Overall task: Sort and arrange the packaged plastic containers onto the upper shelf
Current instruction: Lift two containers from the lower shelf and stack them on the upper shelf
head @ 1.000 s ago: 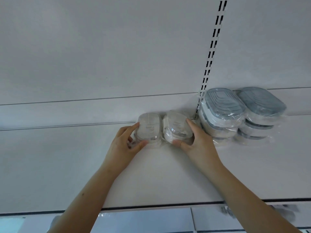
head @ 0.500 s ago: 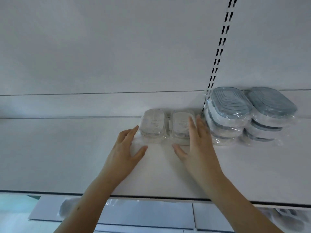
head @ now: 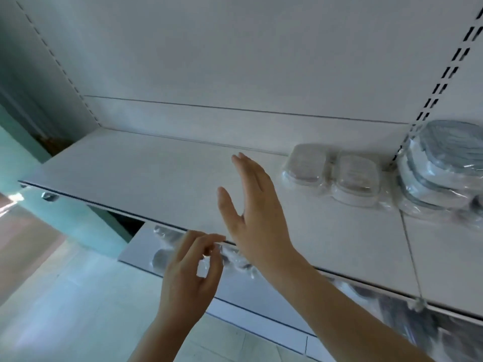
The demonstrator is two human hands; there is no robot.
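Observation:
Two small clear wrapped containers stand side by side at the back of the white upper shelf [head: 156,173]: the left small container [head: 305,165] and the right small container [head: 355,178]. Right of them is a stack of larger grey-lidded wrapped containers [head: 444,168], partly cut off by the frame edge. My right hand [head: 253,205] hovers above the shelf with straight fingers, well left of the small containers and holding nothing. My left hand [head: 190,270] hangs below the shelf's front edge, fingers loosely curled, empty.
A lower shelf [head: 141,246] below holds more plastic-wrapped packs [head: 235,257], partly hidden by my hands. A slotted upright [head: 439,82] runs up the back panel at right. Pale floor tiles lie at lower left.
Both hands have let go of the two small containers and pulled back toward me. My view has swung left, so the containers now sit at the right.

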